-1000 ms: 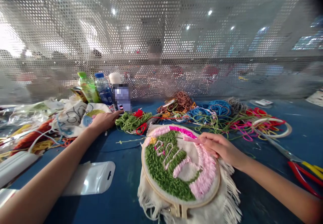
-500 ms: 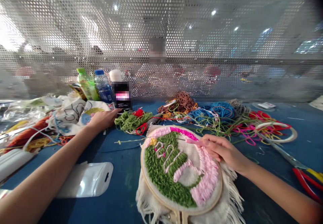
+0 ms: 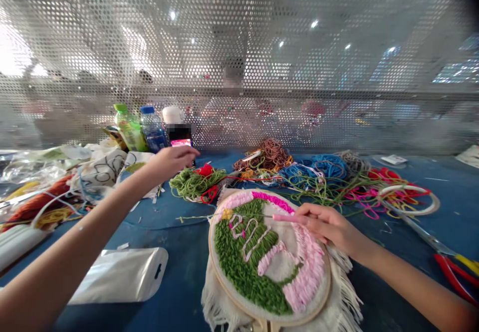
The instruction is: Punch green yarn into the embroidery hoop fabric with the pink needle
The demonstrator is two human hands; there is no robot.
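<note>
My right hand (image 3: 324,226) pinches a pink-handled punch needle (image 3: 285,218), held over the upper part of an embroidery hoop (image 3: 325,299). Its thin metal shaft points left, and a pale yellow-green thread trails past the rim. Stretched in the hoop is fringed white cloth (image 3: 346,292) with dark green, pale pink and magenta yarn loops and a small yellow patch. My left hand (image 3: 172,161) is extended forward, holding nothing, its fingers out in front of a propped-up phone (image 3: 181,135). Whether a fingertip touches the screen I cannot tell.
Behind the hoop lie heaps of green yarn (image 3: 190,182), brown yarn (image 3: 275,153) and blue yarn (image 3: 329,166). Scissors (image 3: 449,272) and a white ring (image 3: 436,203) lie right. Bottles (image 3: 152,130) stand back left; a white pouch (image 3: 123,274) lies front left. A perforated metal screen (image 3: 239,38) rises behind.
My left hand has lifted and moved right and up, across the lower part of the phone. My right hand stays over the hoop, the punch needle slightly lower and further left.
</note>
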